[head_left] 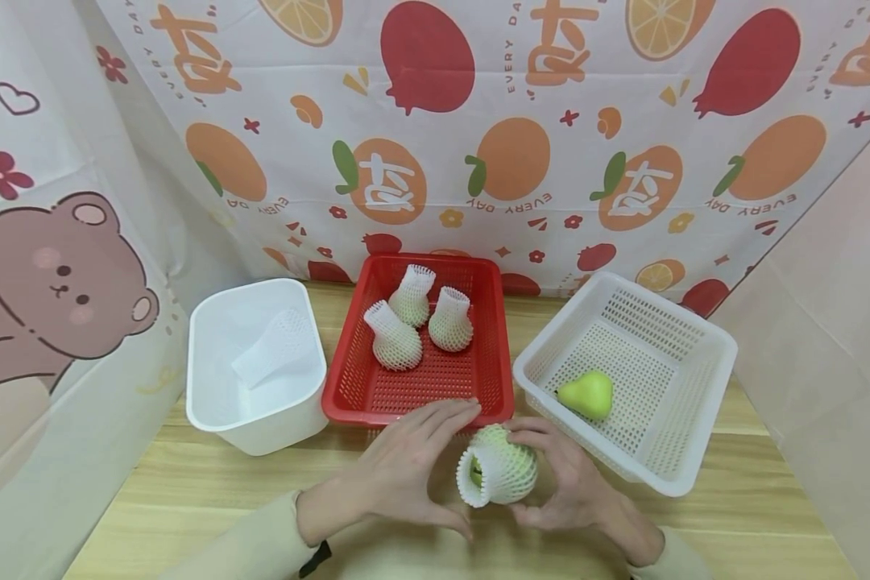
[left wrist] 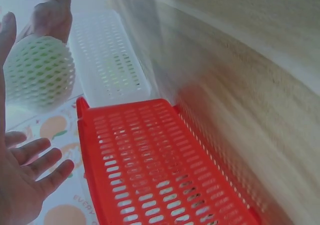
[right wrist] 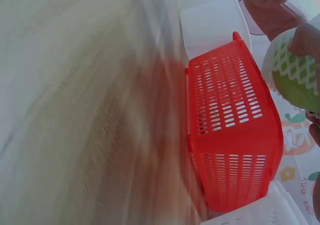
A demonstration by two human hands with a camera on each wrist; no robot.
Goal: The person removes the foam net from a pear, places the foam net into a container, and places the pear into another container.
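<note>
A green pear in a white foam net sleeve [head_left: 503, 467] sits in my right hand [head_left: 569, 475], whose thumb and fingers grip it from the right. The sleeve's open end faces left, and part of the pear shows inside it. My left hand [head_left: 409, 463] is just left of the sleeve, thumb and fingers spread apart around a gap. In the left wrist view, the straight fingers [left wrist: 42, 160] of that hand stand apart from the netted pear [left wrist: 40, 74]. Green skin shows through the netting in the right wrist view, where the fruit [right wrist: 295, 85] is partly covered by fingers.
Behind my hands, a red basket [head_left: 442, 395] holds three pears in foam sleeves [head_left: 397, 342]. At left, a white tub [head_left: 210, 370] contains a flat foam sleeve [head_left: 275, 346]. The white basket [head_left: 667, 403] at right holds a bare green pear [head_left: 587, 395]. A fruit-printed cloth hangs behind.
</note>
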